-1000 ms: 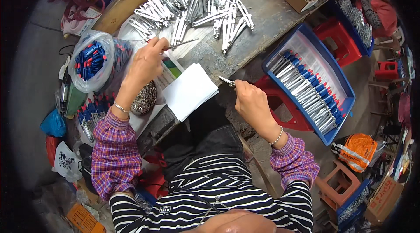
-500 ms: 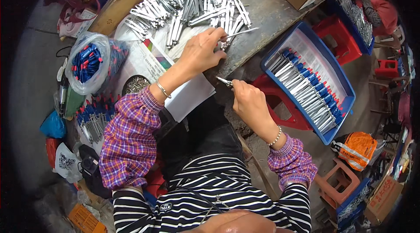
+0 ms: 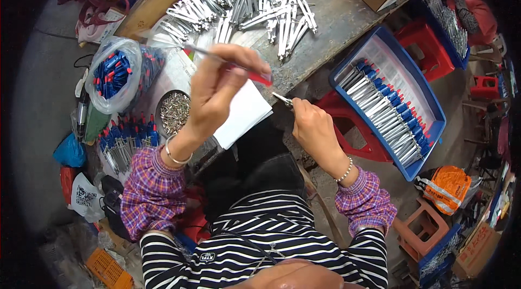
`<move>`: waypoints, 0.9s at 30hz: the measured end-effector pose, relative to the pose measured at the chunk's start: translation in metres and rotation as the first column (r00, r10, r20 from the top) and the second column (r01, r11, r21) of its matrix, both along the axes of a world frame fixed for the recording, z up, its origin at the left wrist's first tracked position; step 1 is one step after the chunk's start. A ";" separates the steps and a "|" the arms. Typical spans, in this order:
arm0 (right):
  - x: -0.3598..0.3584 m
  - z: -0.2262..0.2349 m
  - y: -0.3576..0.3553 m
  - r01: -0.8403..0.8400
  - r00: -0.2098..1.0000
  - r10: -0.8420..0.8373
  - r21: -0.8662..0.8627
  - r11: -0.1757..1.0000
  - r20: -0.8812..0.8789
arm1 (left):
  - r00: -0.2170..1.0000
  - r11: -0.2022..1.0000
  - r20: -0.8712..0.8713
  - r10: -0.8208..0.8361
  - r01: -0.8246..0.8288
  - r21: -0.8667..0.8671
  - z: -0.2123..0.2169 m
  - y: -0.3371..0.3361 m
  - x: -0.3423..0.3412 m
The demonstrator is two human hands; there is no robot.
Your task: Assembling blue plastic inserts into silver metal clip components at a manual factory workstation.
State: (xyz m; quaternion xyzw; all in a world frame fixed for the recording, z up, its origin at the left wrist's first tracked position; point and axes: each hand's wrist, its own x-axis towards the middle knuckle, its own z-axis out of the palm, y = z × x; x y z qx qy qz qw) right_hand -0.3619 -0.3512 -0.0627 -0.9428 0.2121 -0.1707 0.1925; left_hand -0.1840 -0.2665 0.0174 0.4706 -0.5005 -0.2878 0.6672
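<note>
My left hand [image 3: 211,88], blurred by motion, is closed around a thin grey metal rod with a red end [image 3: 262,78]. It is raised above white paper [image 3: 247,112] at the table's edge. My right hand [image 3: 315,129] is closed on a small metal tool with a pointed tip [image 3: 281,98]; the fingers hide the rest of it. Beyond both hands lies a heap of silver metal strips [image 3: 239,4]. A round bowl of small metal parts [image 3: 175,112] sits beside my left wrist. Left of it are blue pieces with red tips and metal shafts [image 3: 127,140].
At right, a blue tray [image 3: 440,126] holds rows of metal strips with blue-and-red ends, above a red stool [image 3: 358,145]. A plastic bag of blue-and-red pieces [image 3: 114,80] stands at left. An open cardboard box [image 3: 374,1] is at the table's far right.
My left hand has moved left and nearer from the heap's edge, carrying the thin rod with a red end. The bowl now shows more fully. My right hand has barely moved.
</note>
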 end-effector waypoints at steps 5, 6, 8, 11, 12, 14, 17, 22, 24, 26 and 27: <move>0.004 0.009 0.006 -0.005 1.000 0.005 0.038 0.999 -0.001 | 0.976 0.955 0.204 -0.076 0.013 0.296 -0.044 0.003 -0.016; 0.005 0.010 0.003 -0.006 1.000 0.007 -0.038 0.999 0.016 | 0.973 0.981 0.230 0.028 -0.072 0.182 -0.049 -0.001 -0.020; 0.004 0.003 0.002 -0.011 1.000 0.012 -0.026 1.000 0.007 | 0.989 0.960 0.144 -0.029 -0.013 0.280 -0.045 -0.004 -0.016; 0.005 0.008 0.001 -0.062 0.997 0.059 0.053 0.997 0.055 | 0.997 0.930 0.019 -0.078 0.066 0.361 -0.032 -0.002 -0.011; 0.004 0.008 0.000 -0.034 0.998 0.028 0.098 0.995 0.055 | 0.995 0.936 0.066 -0.072 0.044 0.350 -0.029 -0.002 -0.007; 0.004 0.001 -0.001 -0.018 0.992 -0.002 0.149 0.989 0.129 | 0.981 0.914 0.182 -0.066 -0.013 0.406 -0.021 0.003 0.009; 0.004 -0.001 -0.001 -0.046 0.991 0.023 0.179 0.983 0.130 | 0.654 0.934 0.753 -0.072 -0.221 0.281 -0.011 0.022 0.044; 0.001 0.005 -0.002 -0.084 0.991 0.057 0.225 0.971 0.123 | 0.239 0.898 0.959 -0.152 -0.371 0.235 -0.031 0.065 0.109; 0.000 0.008 -0.001 -0.033 0.999 0.030 0.232 0.972 0.017 | 0.236 0.873 0.958 -0.165 -0.417 0.253 -0.034 0.076 0.119; -0.001 0.005 -0.004 -0.053 0.998 0.045 0.249 0.967 0.037 | 0.229 0.852 0.958 -0.171 -0.453 0.261 -0.031 0.082 0.121; 0.001 0.004 -0.004 -0.051 0.998 0.040 0.269 0.962 0.047 | 0.224 0.844 0.961 -0.164 -0.472 0.255 -0.029 0.086 0.122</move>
